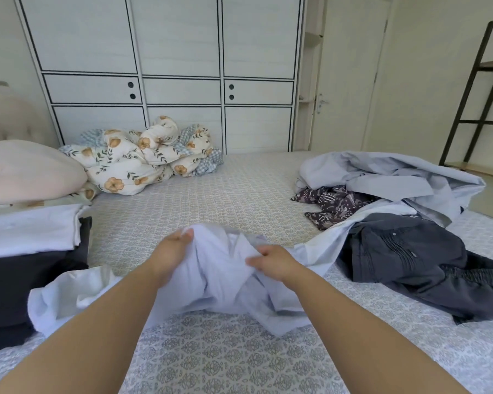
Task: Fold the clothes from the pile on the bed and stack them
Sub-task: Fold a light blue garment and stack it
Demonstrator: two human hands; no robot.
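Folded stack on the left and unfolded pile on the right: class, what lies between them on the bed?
In the head view, the pale blue shirt, gripped by the left hand and right hand; beyond it, bare patterned bedsheet.

Open strip of patterned grey-white bedsheet (239,191) runs down the bed's middle.
Left side blocked by folded stack of white and black garments (32,251); right by loose pile of pale blue, dark printed and charcoal clothes (396,211). Far end: crumpled floral duvet (143,157) beside pink pillow (26,172). Near edge: bunched pale lilac shirt (219,280) lies across the strip.
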